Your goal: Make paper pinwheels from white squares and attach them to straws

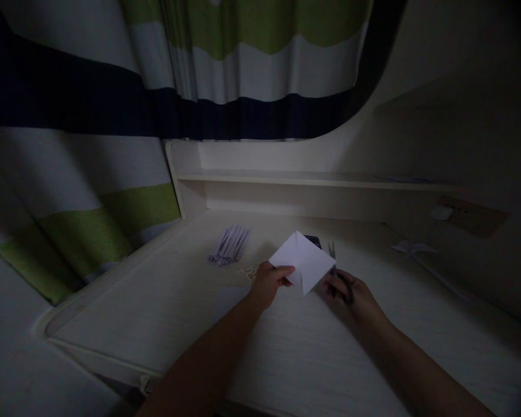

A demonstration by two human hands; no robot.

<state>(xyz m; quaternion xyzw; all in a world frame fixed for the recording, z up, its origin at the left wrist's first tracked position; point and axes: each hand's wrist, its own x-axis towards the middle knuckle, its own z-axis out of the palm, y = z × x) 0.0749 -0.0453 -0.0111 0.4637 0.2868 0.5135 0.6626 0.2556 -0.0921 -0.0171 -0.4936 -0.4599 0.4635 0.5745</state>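
A white square of paper (306, 258) is held up over the desk, turned with a corner toward me. Slits run into it from its top and bottom corners. My left hand (269, 282) pinches its left side, thumb on top. In my right hand (351, 292) is a pair of scissors (346, 289) with dark handles, my fingers through the loops. The blades (331, 250) point away from me, just right of the paper's right corner. Whether they are parted is hard to make out in the dim light.
On the desk (156, 324) lie a bundle of rolled paper sticks (231, 246), some small pale pieces (248, 271), a sheet of paper (228, 301) and a dark object (313, 241) partly behind the paper. A paper pinwheel on a stick (413, 249) lies at right. A shelf (286, 176) spans the back.
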